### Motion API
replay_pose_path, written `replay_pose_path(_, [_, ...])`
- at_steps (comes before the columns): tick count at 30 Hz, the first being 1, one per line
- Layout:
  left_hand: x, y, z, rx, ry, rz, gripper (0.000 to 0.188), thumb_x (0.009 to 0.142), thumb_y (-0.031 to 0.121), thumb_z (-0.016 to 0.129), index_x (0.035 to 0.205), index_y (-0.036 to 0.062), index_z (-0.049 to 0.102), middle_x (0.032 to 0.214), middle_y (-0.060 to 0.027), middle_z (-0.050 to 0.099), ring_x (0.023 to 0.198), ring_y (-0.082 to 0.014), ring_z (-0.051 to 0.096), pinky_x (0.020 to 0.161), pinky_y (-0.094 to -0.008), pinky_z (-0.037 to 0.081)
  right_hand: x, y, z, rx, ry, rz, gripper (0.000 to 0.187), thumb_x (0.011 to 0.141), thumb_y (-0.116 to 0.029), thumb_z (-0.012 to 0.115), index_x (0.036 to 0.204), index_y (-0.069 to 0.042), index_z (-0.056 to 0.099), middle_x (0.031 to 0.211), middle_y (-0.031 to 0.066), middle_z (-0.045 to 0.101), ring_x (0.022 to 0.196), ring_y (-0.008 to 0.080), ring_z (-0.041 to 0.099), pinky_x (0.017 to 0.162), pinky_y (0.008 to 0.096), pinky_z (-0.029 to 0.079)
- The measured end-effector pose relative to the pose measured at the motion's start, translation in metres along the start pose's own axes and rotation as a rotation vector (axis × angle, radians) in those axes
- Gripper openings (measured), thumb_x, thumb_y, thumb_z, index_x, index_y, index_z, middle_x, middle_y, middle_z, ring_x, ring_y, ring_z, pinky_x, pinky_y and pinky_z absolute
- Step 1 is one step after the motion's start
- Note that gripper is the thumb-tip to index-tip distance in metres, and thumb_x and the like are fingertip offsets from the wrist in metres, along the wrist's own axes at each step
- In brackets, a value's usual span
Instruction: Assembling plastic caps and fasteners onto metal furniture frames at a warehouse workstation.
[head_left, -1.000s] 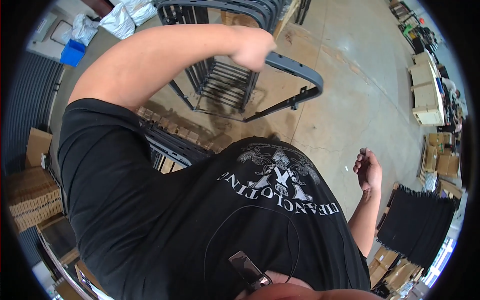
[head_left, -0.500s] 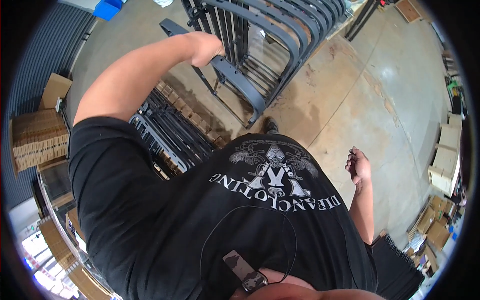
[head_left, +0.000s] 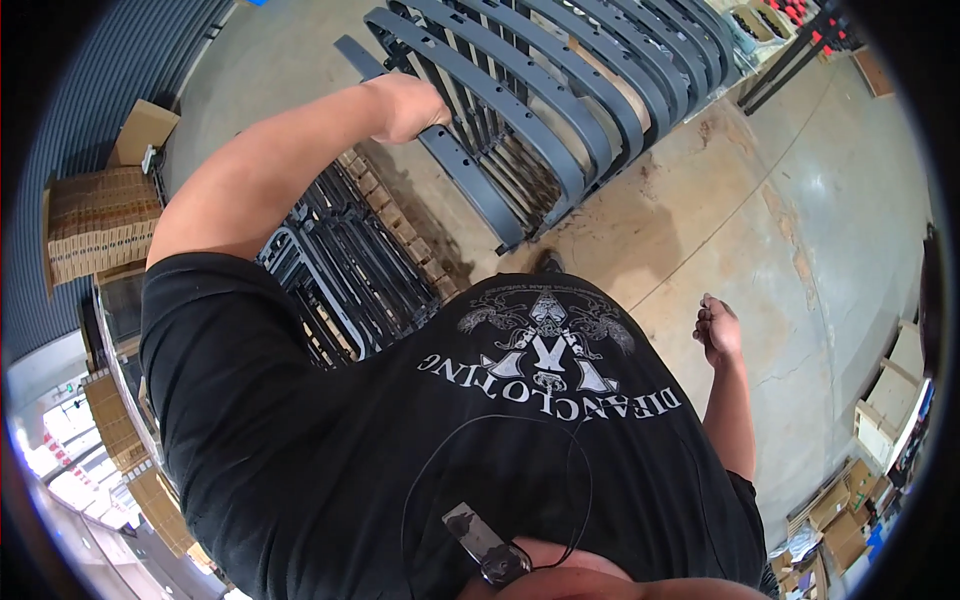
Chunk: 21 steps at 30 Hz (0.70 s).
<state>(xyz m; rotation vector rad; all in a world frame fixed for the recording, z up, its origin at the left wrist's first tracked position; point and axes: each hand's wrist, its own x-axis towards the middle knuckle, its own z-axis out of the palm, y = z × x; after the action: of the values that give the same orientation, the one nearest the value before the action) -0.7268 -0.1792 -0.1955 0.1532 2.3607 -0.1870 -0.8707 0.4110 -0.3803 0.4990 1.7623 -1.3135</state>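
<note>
Positions are given from the near frame, a grey bent-bar piece standing ahead of me and slightly to my left. Far left of the near frame I note a stack of flat cartons. Closer on that side, low down, lies a pile of dark frames, apart from the near frame.

My left hand is closed over the upper bar of the near frame, at about mid-length; the fingertips are hidden beneath it. I judge the piece to be coated metal: stiff, not fragile, and of fair weight for one arm. The finish looks smooth, so a loose grip could slide along the bar. The middle of that bar seems the sound place to hold, for balance; a hold at the bent end would probably let it swing (the drilled holes offer little for fingers).

Just beyond and to the right of the near frame stands a row of grey frames, closely spaced; whether the two touch low down I cannot tell.

Well right of the near frame, my right hand hangs half curled, with nothing visible in it; I cannot tell whether the palm is bare.
</note>
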Motion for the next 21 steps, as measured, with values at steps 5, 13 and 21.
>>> replay_pose_path(5, [0.016, -0.008, -0.003, 0.021, 0.068, -0.04, 0.026, 0.082, 0.003, 0.058, 0.104, 0.0115, 0.068, 0.103, -0.0156, 0.071, 0.104, -0.0395, 0.066, 0.087, -0.0472, 0.054, 0.012, -0.015, 0.004, -0.039, 0.009, -0.018, 0.022, 0.098, -0.03, 0.062, 0.095, -0.01, 0.055, 0.068, -0.0031, 0.045, 0.052, 0.009, 0.041, 0.049, 0.0283, 0.038])
replay_pose_path(13, [-0.01, -0.014, -0.002, 0.117, 0.425, -0.04, 0.036, 0.072, 0.014, 0.077, 0.106, 0.0081, 0.063, 0.112, -0.0102, 0.069, 0.116, -0.032, 0.061, 0.102, -0.0428, 0.047, 0.038, 0.011, 0.006, -0.261, 0.108, -0.005, 0.031, 0.096, -0.03, 0.064, 0.108, -0.002, 0.059, 0.074, 0.0018, 0.051, 0.054, 0.0127, 0.047, 0.049, 0.0301, 0.043])
replay_pose_path(21, [-0.088, 0.062, 0.169, -0.481, 1.137, -0.443, 0.04, 0.085, 0.03, 0.073, 0.116, 0.006, 0.064, 0.118, -0.0166, 0.066, 0.114, -0.0359, 0.061, 0.1, -0.0461, 0.048, 0.081, 0.073, 0.005, -0.439, 0.153, -0.015, 0.032, 0.093, -0.032, 0.065, 0.103, -0.003, 0.059, 0.073, 0.0046, 0.054, 0.055, 0.0165, 0.053, 0.047, 0.0338, 0.048])
